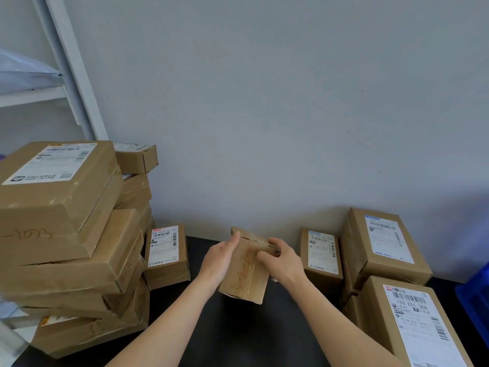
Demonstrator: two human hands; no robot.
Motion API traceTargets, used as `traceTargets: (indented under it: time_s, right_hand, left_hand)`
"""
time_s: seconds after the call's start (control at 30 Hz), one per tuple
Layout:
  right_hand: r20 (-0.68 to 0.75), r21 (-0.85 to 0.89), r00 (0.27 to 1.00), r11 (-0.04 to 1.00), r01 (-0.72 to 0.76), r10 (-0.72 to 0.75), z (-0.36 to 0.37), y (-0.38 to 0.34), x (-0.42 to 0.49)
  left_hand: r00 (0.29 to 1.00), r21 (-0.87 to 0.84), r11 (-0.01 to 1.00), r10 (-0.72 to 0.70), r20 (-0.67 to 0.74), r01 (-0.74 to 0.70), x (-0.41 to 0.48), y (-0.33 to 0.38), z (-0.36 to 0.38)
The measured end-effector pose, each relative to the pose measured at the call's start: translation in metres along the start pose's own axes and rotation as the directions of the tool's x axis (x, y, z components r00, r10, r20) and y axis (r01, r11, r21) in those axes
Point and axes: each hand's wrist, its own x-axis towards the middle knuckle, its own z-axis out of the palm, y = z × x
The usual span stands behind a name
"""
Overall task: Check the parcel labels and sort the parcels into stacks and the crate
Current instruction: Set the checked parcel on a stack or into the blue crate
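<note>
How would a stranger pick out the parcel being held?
Find the dark table between the box stacks. Over its middle, left hand and right hand grip a small cardboard parcel. Unlike its neighbours, it shows orange handwriting, no white label.

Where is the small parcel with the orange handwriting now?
In the head view the parcel is at the centre, held by the left hand and the right hand above the dark table, right of the tall stack.
</note>
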Motion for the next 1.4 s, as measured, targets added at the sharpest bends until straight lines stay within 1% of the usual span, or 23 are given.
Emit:
traceTargets:
  time_s: [0.13, 0.2, 0.27, 0.37, 0.43, 0.6, 0.7, 0.83, 0.93, 1.0, 1.13, 1.3, 1.4]
  right_hand:
    - [-0.110, 0.034, 0.994, 0.999, 0.023, -0.019, -0.009, -0.007, 0.002]
    - [-0.127, 0.010, 0.992, 1.000, 0.028, -0.026, -0.012, -0.009, 0.002]
    - [-0.125, -0.024, 0.992, 0.999, 0.023, -0.025, -0.013, -0.010, 0.003]
    - [-0.111, -0.044, 0.994, 0.999, 0.016, -0.021, -0.012, -0.010, 0.004]
    - [-0.093, -0.047, 0.996, 0.999, 0.013, -0.017, -0.011, -0.008, 0.004]
    - [-0.006, -0.044, 1.000, 0.999, 0.021, -0.021, -0.004, -0.004, 0.007]
    - [0.039, -0.027, 0.999, 1.000, 0.014, -0.013, -0.003, -0.004, 0.010]
    - [0.067, 0.017, 0.998, 1.000, -0.018, 0.017, -0.002, -0.004, 0.014]
    - [0.071, 0.058, 0.997, 0.997, -0.042, 0.038, 0.001, -0.001, 0.017]
    - [0.070, 0.082, 0.996, 0.995, -0.055, 0.050, 0.004, 0.000, 0.020]
    - [0.069, 0.119, 0.995, 0.990, -0.073, 0.065, 0.007, 0.003, 0.023]
    - [0.063, 0.101, 0.994, 0.991, -0.091, 0.085, 0.009, 0.004, 0.029]
    - [0.068, 0.109, 0.993, 0.989, -0.103, 0.096, 0.011, 0.005, 0.030]
  left_hand:
    - [1.000, -0.037, 0.999, 0.026, -0.002, -0.026, -0.002, 0.003, 0.003]
    - [1.000, -0.044, 0.999, 0.030, -0.009, -0.031, -0.003, 0.003, 0.006]
    - [0.999, -0.011, 0.999, 0.034, -0.024, -0.034, -0.002, 0.003, 0.008]
    - [0.999, 0.063, 0.998, 0.019, -0.042, -0.016, 0.000, 0.003, 0.007]
    - [1.000, 0.099, 0.995, -0.007, -0.029, 0.010, 0.002, 0.002, 0.007]
    - [0.996, 0.057, 0.995, -0.087, 0.034, 0.085, 0.006, 0.001, 0.012]
    - [0.993, 0.065, 0.992, -0.109, 0.034, 0.107, 0.009, 0.002, 0.013]
    - [0.989, -0.017, 0.989, -0.143, 0.048, 0.144, 0.013, 0.003, 0.010]
    - [0.989, -0.091, 0.986, -0.138, 0.047, 0.141, 0.018, 0.006, 0.009]
    - [0.991, -0.106, 0.985, -0.130, 0.033, 0.133, 0.024, 0.008, 0.007]
    - [0.995, -0.080, 0.993, -0.088, 0.044, 0.092, 0.033, 0.011, 0.004]
    - [0.997, -0.009, 0.999, -0.035, 0.064, 0.036, 0.038, 0.015, 0.002]
    - [0.997, -0.002, 1.000, -0.025, 0.074, 0.025, 0.038, 0.016, 0.002]
